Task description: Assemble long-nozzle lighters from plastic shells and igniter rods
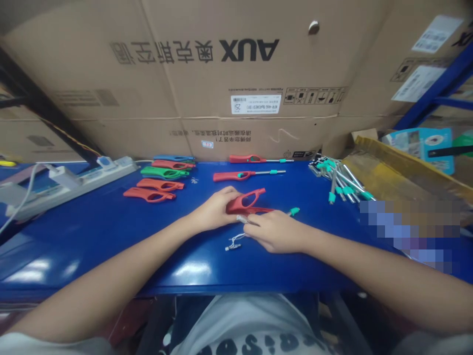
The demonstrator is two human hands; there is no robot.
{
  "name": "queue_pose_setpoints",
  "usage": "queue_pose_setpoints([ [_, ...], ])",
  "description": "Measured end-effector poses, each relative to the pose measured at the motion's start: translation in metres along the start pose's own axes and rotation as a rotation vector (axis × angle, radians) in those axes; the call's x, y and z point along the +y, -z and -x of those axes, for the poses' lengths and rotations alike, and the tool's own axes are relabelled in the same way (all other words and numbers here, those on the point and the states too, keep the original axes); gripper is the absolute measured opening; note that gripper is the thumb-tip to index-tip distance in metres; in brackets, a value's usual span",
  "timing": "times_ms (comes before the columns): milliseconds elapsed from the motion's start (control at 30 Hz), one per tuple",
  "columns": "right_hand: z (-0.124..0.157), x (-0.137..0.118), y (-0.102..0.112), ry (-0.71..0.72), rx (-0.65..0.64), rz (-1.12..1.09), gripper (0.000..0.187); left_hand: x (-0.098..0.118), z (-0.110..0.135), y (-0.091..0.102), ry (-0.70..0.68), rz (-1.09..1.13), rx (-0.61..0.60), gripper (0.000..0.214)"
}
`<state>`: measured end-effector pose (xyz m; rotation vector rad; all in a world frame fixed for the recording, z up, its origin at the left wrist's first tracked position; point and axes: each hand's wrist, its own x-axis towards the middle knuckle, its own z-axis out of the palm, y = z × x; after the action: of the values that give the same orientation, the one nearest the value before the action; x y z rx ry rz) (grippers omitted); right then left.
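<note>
My left hand (214, 209) is closed around the rear of a red plastic lighter handle (248, 201) at the middle of the blue table (111, 231). My right hand (275, 229) is closed on the underside of that handle, fingers pinched on a small clear part with thin white wires (233, 242) trailing toward me. A metal tube with a green tip (293, 211) sticks out past my right hand.
Red, green and blue handle shells (158, 183) lie at the back left beside a white power strip (70, 180). Two assembled red lighters (247, 173) lie behind my hands. A pile of green-tipped metal tubes (340, 182) sits at the back right. Cardboard boxes (236, 74) wall the rear.
</note>
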<state>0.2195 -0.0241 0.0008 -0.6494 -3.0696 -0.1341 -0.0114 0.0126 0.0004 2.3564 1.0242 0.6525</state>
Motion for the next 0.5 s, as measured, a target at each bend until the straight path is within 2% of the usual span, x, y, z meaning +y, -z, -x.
queue_pose_setpoints([
  [67,0.003,0.004,-0.003,0.046,0.017,0.041,0.022,0.001,0.000,0.001,-0.009,-0.030,-0.026,0.036],
  [133,0.008,0.016,0.000,0.069,0.100,0.067,0.027,0.001,0.000,0.006,-0.005,-0.066,-0.054,0.030],
  [200,0.015,0.036,0.009,-0.030,0.249,0.070,0.032,0.002,0.001,0.011,0.022,-0.106,-0.070,0.028],
  [267,0.024,0.067,0.023,-0.286,0.385,0.064,0.034,0.001,0.002,0.016,0.053,-0.130,-0.063,0.029],
  [333,0.034,0.105,0.039,-0.653,0.406,0.071,0.034,0.001,0.004,0.016,0.047,-0.126,-0.046,0.032],
  [367,0.040,0.124,0.045,-0.856,0.340,0.087,0.034,0.001,0.004,0.015,0.030,-0.118,-0.040,0.034],
  [433,0.055,0.160,0.053,-1.212,0.124,0.097,0.035,0.001,0.005,0.009,-0.014,-0.122,-0.043,0.040],
  [500,0.069,0.187,0.053,-1.318,0.062,0.097,0.035,0.001,0.006,0.003,-0.052,-0.151,-0.073,0.049],
])
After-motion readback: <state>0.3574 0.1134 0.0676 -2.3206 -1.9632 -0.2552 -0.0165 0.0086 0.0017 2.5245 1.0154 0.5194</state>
